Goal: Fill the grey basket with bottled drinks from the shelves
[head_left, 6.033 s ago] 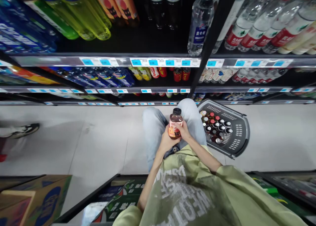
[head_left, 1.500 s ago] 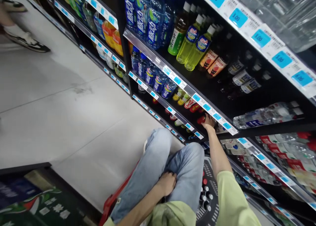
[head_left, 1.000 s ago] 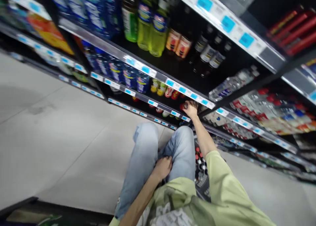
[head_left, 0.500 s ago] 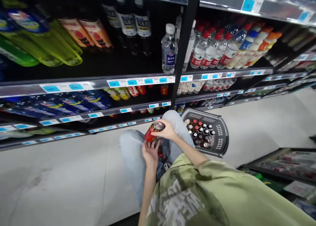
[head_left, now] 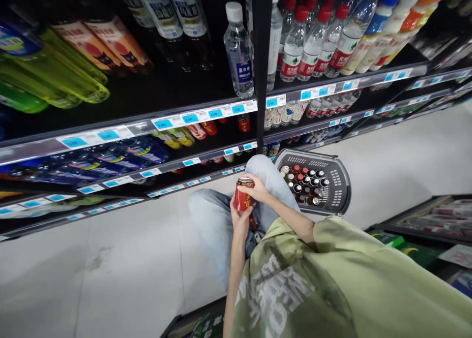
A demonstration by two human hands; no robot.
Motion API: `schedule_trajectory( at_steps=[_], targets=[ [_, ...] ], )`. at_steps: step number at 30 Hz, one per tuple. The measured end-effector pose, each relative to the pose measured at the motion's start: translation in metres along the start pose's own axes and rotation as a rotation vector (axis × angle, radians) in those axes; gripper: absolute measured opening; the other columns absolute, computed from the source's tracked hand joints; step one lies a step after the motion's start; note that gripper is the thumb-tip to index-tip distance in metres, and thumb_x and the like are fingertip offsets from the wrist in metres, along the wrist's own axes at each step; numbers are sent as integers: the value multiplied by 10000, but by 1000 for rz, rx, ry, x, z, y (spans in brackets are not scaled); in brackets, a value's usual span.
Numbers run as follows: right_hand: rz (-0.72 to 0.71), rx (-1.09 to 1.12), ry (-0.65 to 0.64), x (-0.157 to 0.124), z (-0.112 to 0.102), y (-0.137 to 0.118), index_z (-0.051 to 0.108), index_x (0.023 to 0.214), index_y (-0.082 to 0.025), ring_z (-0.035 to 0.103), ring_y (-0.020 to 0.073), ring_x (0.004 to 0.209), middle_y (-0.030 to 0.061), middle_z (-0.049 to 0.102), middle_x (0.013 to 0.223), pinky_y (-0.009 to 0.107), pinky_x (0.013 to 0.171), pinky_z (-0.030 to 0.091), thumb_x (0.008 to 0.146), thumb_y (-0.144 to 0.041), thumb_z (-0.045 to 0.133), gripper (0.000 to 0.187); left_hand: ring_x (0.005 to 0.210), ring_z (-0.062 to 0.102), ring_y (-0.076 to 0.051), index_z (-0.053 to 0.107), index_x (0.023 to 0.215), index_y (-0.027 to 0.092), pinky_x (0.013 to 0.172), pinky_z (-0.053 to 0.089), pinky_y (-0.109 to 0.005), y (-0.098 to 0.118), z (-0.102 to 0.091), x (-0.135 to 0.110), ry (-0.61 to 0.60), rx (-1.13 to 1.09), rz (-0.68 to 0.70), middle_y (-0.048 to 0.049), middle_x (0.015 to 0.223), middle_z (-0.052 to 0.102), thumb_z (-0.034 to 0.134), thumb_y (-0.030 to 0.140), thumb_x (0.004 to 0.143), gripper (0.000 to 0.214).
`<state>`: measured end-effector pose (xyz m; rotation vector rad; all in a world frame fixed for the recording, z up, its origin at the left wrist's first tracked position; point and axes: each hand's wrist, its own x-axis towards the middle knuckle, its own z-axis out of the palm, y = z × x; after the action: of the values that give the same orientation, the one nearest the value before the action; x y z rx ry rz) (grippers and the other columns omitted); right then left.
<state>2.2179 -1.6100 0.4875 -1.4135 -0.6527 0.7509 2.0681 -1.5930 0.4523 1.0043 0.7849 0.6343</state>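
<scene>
Over my lap I hold a red drink can (head_left: pixel 242 196) with yellow lettering, roughly upright. My left hand (head_left: pixel 241 216) is closed around its lower part, thumb and fingers on either side. My right hand (head_left: pixel 259 188) grips the upper part near the rim, coming in from the right. Something red (head_left: pixel 252 223) shows below my hands between my legs; most of it is hidden. Right of my knee, a grey shopping basket (head_left: pixel 341 185) stands on the floor, with several capped bottles (head_left: pixel 304 180) in it.
Shelves with price tags (head_left: pixel 190 118) run along the front. A clear water bottle (head_left: pixel 239 57) stands near the black upright post (head_left: pixel 260 47); red-capped bottles (head_left: pixel 294 50) are to its right. Another red can (head_left: pixel 244 123) sits on a lower shelf. Low display racks (head_left: pixel 438 217) stand behind at right.
The can has gone from tilted to more upright. My left hand, with fingers spread beneath it before, has closed around it. The view has shifted slightly.
</scene>
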Motion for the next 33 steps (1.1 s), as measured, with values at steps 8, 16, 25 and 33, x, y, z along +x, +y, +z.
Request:
schedule_trajectory(
  at_steps=[8, 16, 25, 33],
  targets=[
    [6, -23, 40, 2, 0, 15, 677, 971, -236, 660, 198, 908, 5, 709, 928, 315, 896, 520, 921, -590, 622, 362, 1220, 692, -270, 371, 1533, 281, 987, 616, -420, -4, 1, -6, 21, 201, 24, -166, 1530, 546, 876, 503, 702, 997],
    [91, 158, 96, 10, 0, 15, 618, 774, -236, 599, 176, 747, -4, 655, 767, 299, 772, 523, 910, -719, 569, 503, 755, 777, -249, 502, 1358, 185, 715, 633, -414, 1, 1, -8, -115, 1, -170, -119, 1072, 763, 805, 519, 744, 762],
    [89, 364, -1, 8, 1, 3, 688, 829, -189, 688, 217, 800, 62, 751, 813, 328, 777, 564, 879, -684, 619, 502, 744, 759, -304, 645, 1102, 122, 759, 595, -460, 3, -1, -8, -228, 54, -262, -177, 870, 772, 468, 896, 788, 853],
    [161, 419, 87, 10, -2, 18, 705, 807, -196, 667, 209, 713, 54, 742, 761, 316, 686, 564, 839, -669, 646, 477, 724, 731, -248, 651, 1140, 126, 674, 574, -374, -6, 2, -7, -231, 90, -216, -161, 920, 782, 563, 907, 762, 872]
  ],
)
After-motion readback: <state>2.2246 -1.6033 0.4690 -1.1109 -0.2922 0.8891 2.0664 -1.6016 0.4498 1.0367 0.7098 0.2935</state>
